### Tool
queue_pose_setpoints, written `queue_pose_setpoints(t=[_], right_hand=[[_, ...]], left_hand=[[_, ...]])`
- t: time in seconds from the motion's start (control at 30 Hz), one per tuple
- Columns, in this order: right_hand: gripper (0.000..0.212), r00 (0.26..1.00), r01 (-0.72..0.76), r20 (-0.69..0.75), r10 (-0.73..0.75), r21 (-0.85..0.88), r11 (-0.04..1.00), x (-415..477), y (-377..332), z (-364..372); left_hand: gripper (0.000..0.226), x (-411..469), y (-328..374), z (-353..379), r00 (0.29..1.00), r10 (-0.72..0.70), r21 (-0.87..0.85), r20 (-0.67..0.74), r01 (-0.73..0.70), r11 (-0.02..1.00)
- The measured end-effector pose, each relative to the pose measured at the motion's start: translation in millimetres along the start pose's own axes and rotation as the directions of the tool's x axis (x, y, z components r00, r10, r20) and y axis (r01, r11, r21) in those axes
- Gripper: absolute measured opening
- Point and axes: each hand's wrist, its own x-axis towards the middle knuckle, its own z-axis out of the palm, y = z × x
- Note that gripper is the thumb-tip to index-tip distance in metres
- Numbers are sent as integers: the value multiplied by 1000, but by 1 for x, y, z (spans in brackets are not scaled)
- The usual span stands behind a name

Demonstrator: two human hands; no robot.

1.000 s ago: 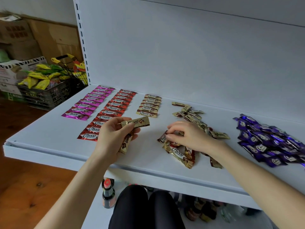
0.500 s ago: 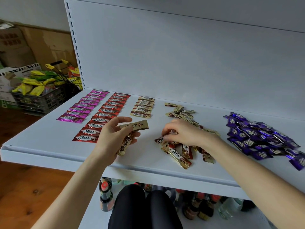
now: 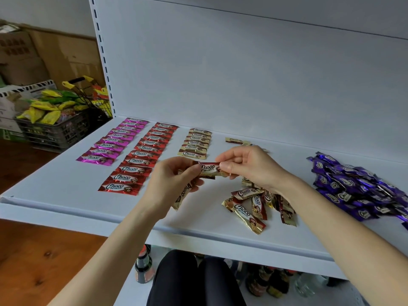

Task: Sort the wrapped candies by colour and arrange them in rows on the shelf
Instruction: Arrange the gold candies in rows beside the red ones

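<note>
Three candy rows [image 3: 152,149] line white shelf [image 3: 55,191] (wooden floor [image 3: 44,250] below).

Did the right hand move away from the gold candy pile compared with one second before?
Yes. The right hand has lifted off the loose gold candy pile and gone left toward the left hand, both now pinching one candy.

Bare shelf [image 3: 55,195] runs along the front edge at lower left, open to a hand; pink row [image 3: 112,141], red row [image 3: 141,157] and gold row [image 3: 196,142] fill the left-centre; gold heap [image 3: 254,206] blocks centre-right; purple heap [image 3: 357,191] crowds the right edge; the gap between the heaps looks passable.
</note>
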Motion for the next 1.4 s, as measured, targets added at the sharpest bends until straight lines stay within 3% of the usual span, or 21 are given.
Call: queue_pose_setpoints(t=[0.17,0.3,0.4,0.53,0.6,1.4], right_hand=[[8,973,-116,-201,110,-17,993,30,16,5],[3,972,-183,-175,153,-171,968,59,24,29],[14,980,-162,-172,102,-381,910,68,25,41],[24,994,-15,-98,-51,-576,817,60,28,38],[21,998,6,-48,-42,-587,810,59,30,37],[25,992,-2,-101,-77,-615,789,69,34,40]], left_hand=[[15,-4,-8,-16,995,-50,-24,-82,48,999],[14,-7,-13,-26,994,-64,-6,-92,64,998],[14,-8,-17,-29,990,-81,-6,-119,80,997],[15,-8,-20,-33,990,-94,-74,-108,86,994],[15,-8,-20,-33,991,-90,-89,-100,81,993],[10,-7,-24,-36,990,-98,-180,-97,80,980]])
